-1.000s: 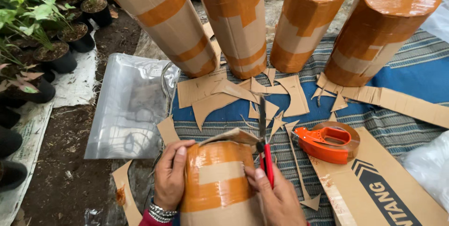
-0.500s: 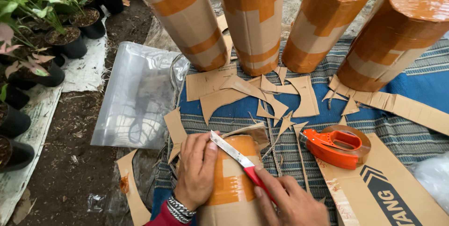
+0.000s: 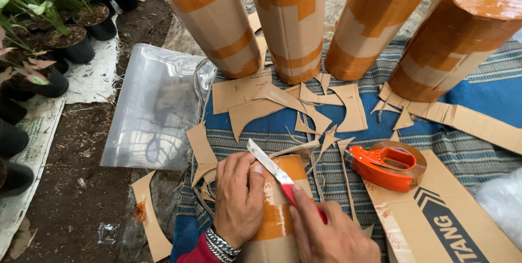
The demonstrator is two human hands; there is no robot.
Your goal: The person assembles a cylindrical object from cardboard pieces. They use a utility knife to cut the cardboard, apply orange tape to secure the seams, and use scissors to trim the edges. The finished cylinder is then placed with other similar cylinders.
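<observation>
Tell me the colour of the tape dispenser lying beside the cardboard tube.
The tape dispenser is bright orange, holding a roll of brown tape; the head view shows it clearly.

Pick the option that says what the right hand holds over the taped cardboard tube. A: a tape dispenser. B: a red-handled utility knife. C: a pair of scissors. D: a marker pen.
B: the right hand grips a red-handled utility knife, its blade stretched across the cardboard tube, while the orange tape dispenser lies apart on the mat.

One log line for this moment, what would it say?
left hand: steadies taped cardboard tube | right hand: holds red-handled cutter on tube | tape dispenser: beside
</observation>
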